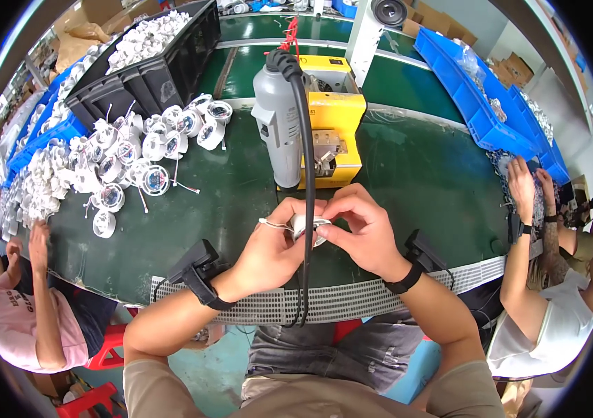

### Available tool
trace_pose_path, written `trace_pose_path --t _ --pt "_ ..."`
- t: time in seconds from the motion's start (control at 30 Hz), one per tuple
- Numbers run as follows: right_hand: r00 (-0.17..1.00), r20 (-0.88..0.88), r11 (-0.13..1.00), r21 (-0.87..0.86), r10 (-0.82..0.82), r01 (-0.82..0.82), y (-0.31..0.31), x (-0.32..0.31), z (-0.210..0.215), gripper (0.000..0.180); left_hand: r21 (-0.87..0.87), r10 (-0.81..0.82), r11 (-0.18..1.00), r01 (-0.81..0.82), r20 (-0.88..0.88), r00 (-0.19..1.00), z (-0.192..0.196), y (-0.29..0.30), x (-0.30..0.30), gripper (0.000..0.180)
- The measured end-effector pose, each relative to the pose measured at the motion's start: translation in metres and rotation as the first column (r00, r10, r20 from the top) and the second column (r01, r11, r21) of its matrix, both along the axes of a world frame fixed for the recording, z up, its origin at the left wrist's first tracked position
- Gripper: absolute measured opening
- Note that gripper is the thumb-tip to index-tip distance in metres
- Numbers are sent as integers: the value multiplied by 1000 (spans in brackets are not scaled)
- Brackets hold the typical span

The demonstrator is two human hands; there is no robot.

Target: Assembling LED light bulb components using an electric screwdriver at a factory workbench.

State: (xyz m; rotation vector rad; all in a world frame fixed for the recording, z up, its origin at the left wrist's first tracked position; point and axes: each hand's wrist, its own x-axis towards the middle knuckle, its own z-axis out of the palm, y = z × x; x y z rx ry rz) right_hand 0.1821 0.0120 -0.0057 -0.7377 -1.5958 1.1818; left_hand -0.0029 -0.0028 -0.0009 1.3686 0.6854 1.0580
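Note:
A small white round plastic housing (pixel 299 224) with a short white wire lead is held up between my two hands, over the near edge of the green worktop. My left hand (pixel 273 244) is closed around its left side, with the lead sticking out past the fingers. With thumb and fingers my right hand (pixel 366 233) pinches the rim on the right. The fingers cover much of the part, and I cannot make out what is inside it. A thick black cable (pixel 308 160) hangs down in front of the left hand's fingers.
Ahead stand a grey cylindrical power tool (pixel 279 129) and a yellow machine (pixel 338 115). White round parts (pixel 129 150) lie heaped at left beside a filled black crate (pixel 164 80). Blue bins (pixel 481 104) line the right. Co-workers' hands (pixel 519 188) work at both sides.

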Motion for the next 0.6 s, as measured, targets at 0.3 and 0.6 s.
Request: trace_pose_path --t 0.3,0.6 --pt "928 111 860 428 -356 278 21 -13 32 46 -270 -41 960 79 143 989 -13 12 -3 27" --pt "979 48 946 269 -200 180 56 -70 60 49 -488 -24 866 112 183 983 -11 18 -10 31"
